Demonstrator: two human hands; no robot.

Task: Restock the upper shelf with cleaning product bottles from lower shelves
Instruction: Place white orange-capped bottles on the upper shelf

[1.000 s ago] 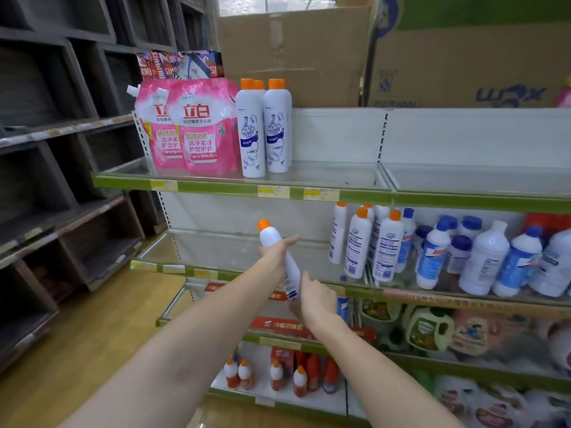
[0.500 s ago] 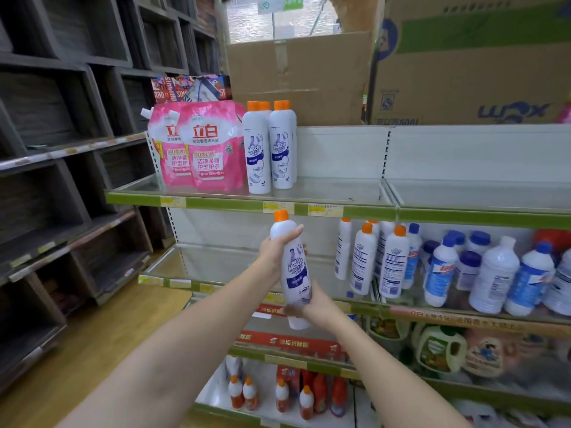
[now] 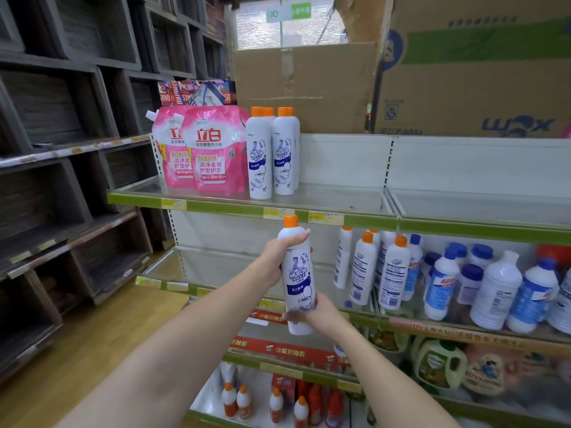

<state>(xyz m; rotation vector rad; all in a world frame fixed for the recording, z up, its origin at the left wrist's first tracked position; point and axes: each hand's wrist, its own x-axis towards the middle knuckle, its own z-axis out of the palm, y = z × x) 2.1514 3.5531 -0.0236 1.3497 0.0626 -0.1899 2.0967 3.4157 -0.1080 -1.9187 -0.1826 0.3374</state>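
I hold a white cleaner bottle [image 3: 298, 273] with an orange cap upright, just below the upper shelf's green front edge [image 3: 234, 208]. My left hand [image 3: 275, 257] grips its upper body, fingers curled round it. My right hand [image 3: 318, 310] grips its lower end from the right. On the upper shelf stand three like bottles [image 3: 272, 152] next to pink refill pouches [image 3: 200, 149]. More orange-capped bottles [image 3: 367, 267] stand on the shelf below, to the right of my hands.
Blue-capped white bottles [image 3: 494, 288] crowd the second shelf at the right. Small orange bottles [image 3: 268, 403] sit on the bottom shelf. Cardboard boxes [image 3: 463, 72] rest above the shelving. Dark wooden cubby shelves [image 3: 61, 149] line the left wall over a wooden floor.
The bottle went from tilted to upright and rose toward the upper shelf. My right hand moved from beside it to gripping its base. The view tilted upward.
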